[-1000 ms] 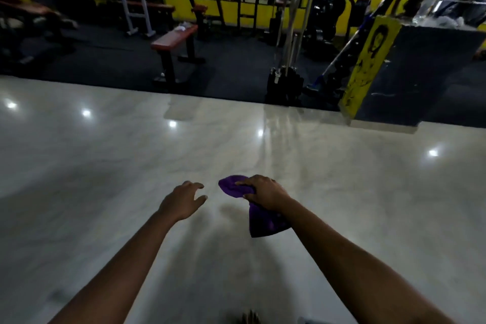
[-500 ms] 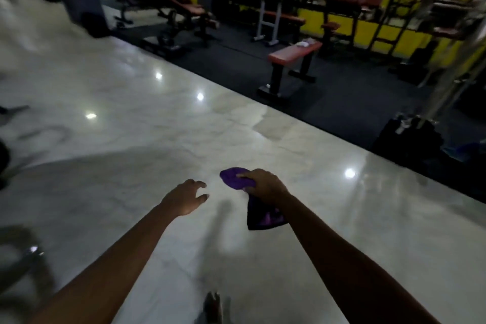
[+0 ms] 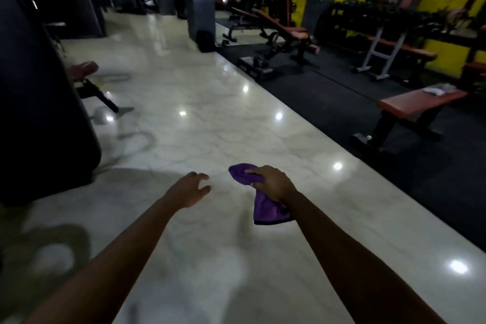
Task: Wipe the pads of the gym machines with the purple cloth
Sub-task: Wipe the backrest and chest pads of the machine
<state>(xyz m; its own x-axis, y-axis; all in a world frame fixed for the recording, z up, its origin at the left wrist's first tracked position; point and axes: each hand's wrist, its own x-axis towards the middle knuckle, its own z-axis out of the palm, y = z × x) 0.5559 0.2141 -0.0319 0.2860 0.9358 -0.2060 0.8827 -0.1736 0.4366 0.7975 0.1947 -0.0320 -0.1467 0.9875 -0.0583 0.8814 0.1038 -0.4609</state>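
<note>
No legible text anywhere.

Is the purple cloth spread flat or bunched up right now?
Bunched. The right hand grips the cloth around its middle; one wad sticks out past the fingers, the rest hangs below the wrist.
</note>
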